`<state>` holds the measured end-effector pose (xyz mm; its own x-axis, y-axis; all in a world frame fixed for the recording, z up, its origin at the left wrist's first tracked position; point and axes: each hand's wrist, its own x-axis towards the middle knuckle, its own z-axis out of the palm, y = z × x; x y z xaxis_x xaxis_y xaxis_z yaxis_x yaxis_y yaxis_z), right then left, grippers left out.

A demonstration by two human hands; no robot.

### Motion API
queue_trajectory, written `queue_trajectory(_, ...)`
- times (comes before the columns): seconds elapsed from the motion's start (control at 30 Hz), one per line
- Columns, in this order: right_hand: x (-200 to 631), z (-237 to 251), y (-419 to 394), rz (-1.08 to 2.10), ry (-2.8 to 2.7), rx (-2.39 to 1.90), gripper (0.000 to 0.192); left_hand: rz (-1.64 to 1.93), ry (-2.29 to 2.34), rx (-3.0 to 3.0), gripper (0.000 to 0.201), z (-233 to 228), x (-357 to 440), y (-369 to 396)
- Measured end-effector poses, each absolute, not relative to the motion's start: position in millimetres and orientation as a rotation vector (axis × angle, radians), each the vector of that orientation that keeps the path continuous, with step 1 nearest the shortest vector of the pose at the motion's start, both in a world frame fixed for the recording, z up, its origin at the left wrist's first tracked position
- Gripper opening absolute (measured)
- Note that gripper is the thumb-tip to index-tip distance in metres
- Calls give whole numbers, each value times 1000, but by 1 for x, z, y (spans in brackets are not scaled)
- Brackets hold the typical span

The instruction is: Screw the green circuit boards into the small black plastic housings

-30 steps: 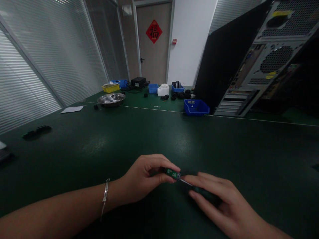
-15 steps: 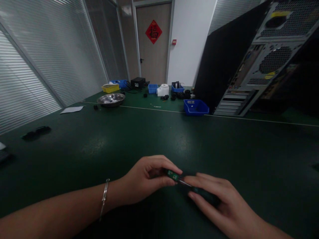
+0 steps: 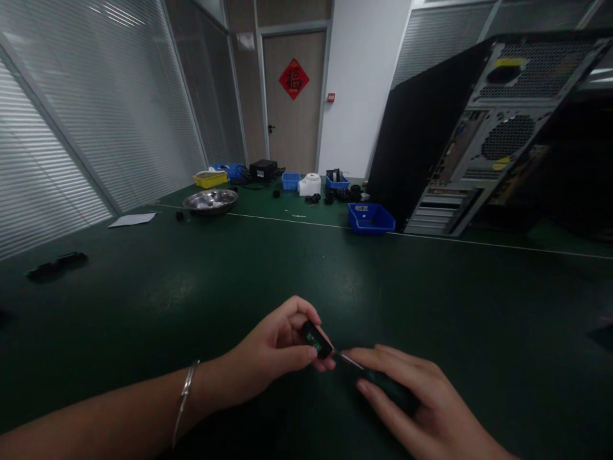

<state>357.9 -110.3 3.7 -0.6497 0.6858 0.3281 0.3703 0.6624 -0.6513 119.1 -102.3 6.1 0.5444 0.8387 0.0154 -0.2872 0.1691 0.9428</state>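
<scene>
My left hand [image 3: 275, 348] pinches a small black part with a green circuit board [image 3: 315, 340] just above the dark green table [image 3: 191, 275]. A bracelet circles that wrist. My right hand [image 3: 416, 399] grips a small dark-handled screwdriver [image 3: 378, 380]. Its thin metal shaft points left, and the tip meets the end of the small board. The two hands sit close together near the table's front edge.
A black computer tower [image 3: 460, 140] with its rear panel showing stands at the back right. A blue bin [image 3: 371, 218] sits before it. Farther back are a metal bowl [image 3: 209, 200], a yellow tray [image 3: 211, 179], more blue bins and black parts. A black strip [image 3: 56, 265] lies at the left.
My left hand has turned the small board more end-on and drawn it slightly left. The camera tipped down a little, so the room appears lower. My right hand keeps the screwdriver at the board.
</scene>
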Motion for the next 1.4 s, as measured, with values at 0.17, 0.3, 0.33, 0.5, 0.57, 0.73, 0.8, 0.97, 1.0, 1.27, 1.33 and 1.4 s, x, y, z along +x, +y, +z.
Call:
queue_trajectory(0.17,354,9,-110,681,-2282,-791,39,846,696,1286,15,8,117,-102)
queue_trajectory(0.3,352,11,-111,689,-2279,-815,39,834,735,1413,9,10,115,-102)
queue_trajectory(0.33,353,10,-111,692,-2287,-821,39,814,737,1399,10,10,115,-102)
queue_trajectory(0.5,356,7,-111,699,-2307,-832,39,788,707,1250,23,7,118,-102)
queue_trajectory(0.57,357,7,-111,701,-2315,-818,41,780,699,1249,24,6,119,-102)
queue_trajectory(0.73,353,12,-112,701,-2324,-805,38,786,687,1273,24,8,118,-102)
queue_trajectory(0.8,353,14,-113,693,-2322,-796,37,763,684,1242,22,8,118,-102)
queue_trajectory(0.97,355,17,-115,663,-2309,-837,38,822,706,1359,24,9,115,-101)
queue_trajectory(1.0,356,16,-115,651,-2309,-852,39,835,728,1408,26,9,115,-101)
queue_trajectory(1.27,360,6,-113,613,-2346,-904,43,879,813,1522,29,12,117,-102)
queue_trajectory(1.33,359,7,-112,652,-2363,-917,44,901,802,1538,27,9,117,-102)
queue_trajectory(1.4,357,10,-112,706,-2374,-910,44,913,831,1533,27,5,118,-101)
